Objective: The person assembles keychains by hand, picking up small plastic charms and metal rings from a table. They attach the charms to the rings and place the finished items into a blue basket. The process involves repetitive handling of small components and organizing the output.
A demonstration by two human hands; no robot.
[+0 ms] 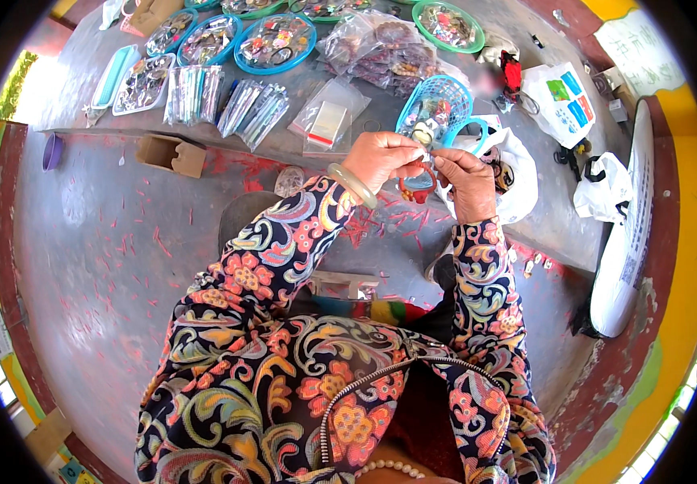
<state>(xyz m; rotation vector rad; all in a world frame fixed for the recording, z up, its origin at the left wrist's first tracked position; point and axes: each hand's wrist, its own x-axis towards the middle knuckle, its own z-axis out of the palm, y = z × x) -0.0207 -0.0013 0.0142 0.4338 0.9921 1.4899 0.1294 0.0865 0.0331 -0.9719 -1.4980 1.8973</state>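
Note:
In front of me, my left hand [385, 159] and my right hand [469, 184] meet with thumbs and fingertips pinched close together. Below the fingers hangs a small red loop-shaped trinket [418, 187]. The fingertips mostly hide its upper part, and what exactly each hand pinches is too small to make out. Just beyond my fingertips stands a blue lattice plastic basket [455, 101] with small trinkets inside. A white plastic bag [518, 194] lies open beside my right hand, dark and colourful items showing in it.
Blue-rimmed trays [274, 70] of trinkets, a green tray [447, 50], bundles of packaged pens [253, 113], clear bags [385, 52] and a printed white bag [560, 105] cover the table's far side. Lower down are a cardboard box [171, 155], a purple cup [52, 152] and red scraps.

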